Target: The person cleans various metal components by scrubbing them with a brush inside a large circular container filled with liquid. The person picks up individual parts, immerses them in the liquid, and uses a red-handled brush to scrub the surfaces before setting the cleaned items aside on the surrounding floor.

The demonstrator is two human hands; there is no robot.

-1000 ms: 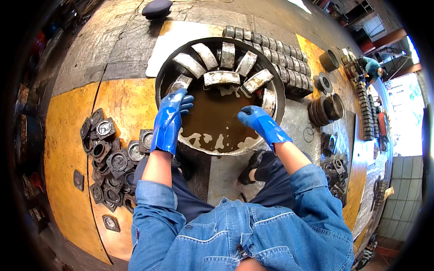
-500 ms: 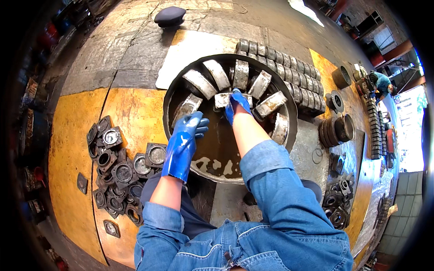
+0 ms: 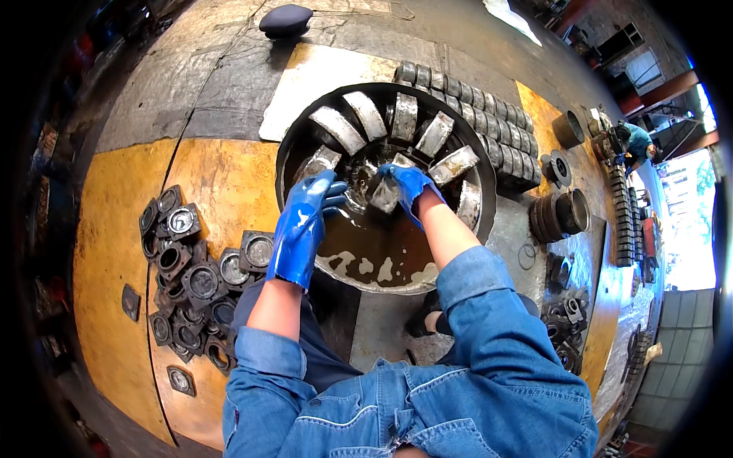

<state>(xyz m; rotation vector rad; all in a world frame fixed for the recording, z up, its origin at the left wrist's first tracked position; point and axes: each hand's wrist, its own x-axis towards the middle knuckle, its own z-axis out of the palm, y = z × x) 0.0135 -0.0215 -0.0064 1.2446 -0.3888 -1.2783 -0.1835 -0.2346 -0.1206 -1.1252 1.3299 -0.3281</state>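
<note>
A wide round metal tub (image 3: 489, 156) of brown liquid (image 3: 374, 252) lies in front of me. My right hand (image 3: 411, 189), in a blue rubber glove, grips a thick, silvery metal block (image 3: 384, 196) at its upper end. The block hangs tilted over the liquid near the tub's middle. Over the tub's left side, my blue-gloved left hand (image 3: 304, 217) is open with its fingers apart, holding nothing. Just beyond its fingertips rests another block (image 3: 321, 161). Several similar blocks, such as one upright block (image 3: 404, 117), stand in an arc along the far inner wall.
Square metal parts with round centres (image 3: 202, 282) lie heaped at the left. Rows of stacked metal blocks (image 3: 489, 122) stand behind the tub to the right. Metal rings (image 3: 571, 211) sit farther right. A dark cap (image 3: 285, 20) lies far back; another person (image 3: 635, 142) bends at the right.
My right hand has drawn the block nearer to me and tilted it, from lying level among the others. The liquid now ripples beside it. My left hand has barely moved.
</note>
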